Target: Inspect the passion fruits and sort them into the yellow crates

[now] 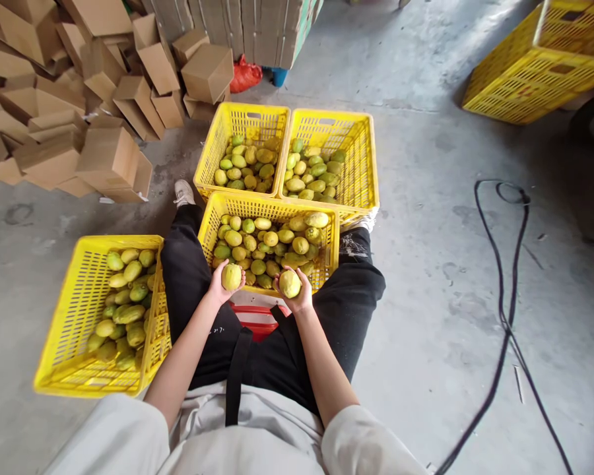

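Note:
In my left hand [219,285] rests a yellow-green oval fruit [231,277] that looks like a papaya, the fingers curled round it. A second papaya [290,284], paler yellow, is held end-up in my right hand [301,293]. Both hands are at the near edge of a yellow plastic crate [332,244] between my knees. Many green and yellow papayas [258,267] fill that crate, several of them piled higher at its right side. The undersides of the held fruits are hidden by my palms.
Two yellow crates [376,165] [247,109] with papayas stand just beyond. Another papaya crate [69,310] is at my left. Cardboard boxes [109,158] heap at the upper left. A yellow crate stack [519,86] stands far right; a black cable [499,369] loops over the floor.

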Demonstrator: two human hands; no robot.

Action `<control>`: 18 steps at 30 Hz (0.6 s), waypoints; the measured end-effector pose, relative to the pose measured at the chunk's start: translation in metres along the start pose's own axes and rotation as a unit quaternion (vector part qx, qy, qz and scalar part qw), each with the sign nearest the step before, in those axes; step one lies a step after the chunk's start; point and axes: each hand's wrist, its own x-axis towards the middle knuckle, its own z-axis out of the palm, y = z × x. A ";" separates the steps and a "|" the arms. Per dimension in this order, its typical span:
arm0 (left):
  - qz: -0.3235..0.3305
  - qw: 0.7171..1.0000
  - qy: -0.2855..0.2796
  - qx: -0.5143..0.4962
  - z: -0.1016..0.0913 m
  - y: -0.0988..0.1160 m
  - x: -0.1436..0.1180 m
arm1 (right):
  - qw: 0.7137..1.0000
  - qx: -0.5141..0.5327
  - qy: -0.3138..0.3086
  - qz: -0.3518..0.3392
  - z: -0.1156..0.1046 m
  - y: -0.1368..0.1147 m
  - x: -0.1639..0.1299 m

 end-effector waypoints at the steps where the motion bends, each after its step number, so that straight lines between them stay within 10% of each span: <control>1: 0.000 1.000 0.001 -0.002 0.001 0.000 0.000 | 1.000 0.001 0.009 0.003 -0.001 0.000 0.001; 18: -0.003 0.999 0.023 0.045 0.003 -0.001 -0.001 | 0.999 0.016 0.031 -0.008 -0.002 -0.001 0.005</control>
